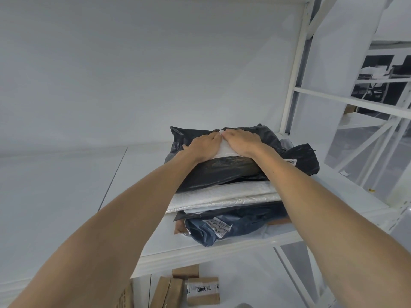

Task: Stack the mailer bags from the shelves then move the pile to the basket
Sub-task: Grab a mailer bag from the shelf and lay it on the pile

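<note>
A pile of mailer bags (224, 196) lies on the white shelf (155, 236): black bags on top, white padded ones in the middle, a dark blue bag with a label at the bottom. My left hand (203, 144) and my right hand (241, 141) lie side by side, palms down, on a small white bag (224, 150) atop the pile. Their fingers reach over its far edge. Another black bag (304, 157) sticks out to the right of the pile.
White shelf posts and cross braces (293, 74) stand at the right. On the lower shelf sit several brown cardboard parcels (191, 290). A white wall backs the shelf on the left.
</note>
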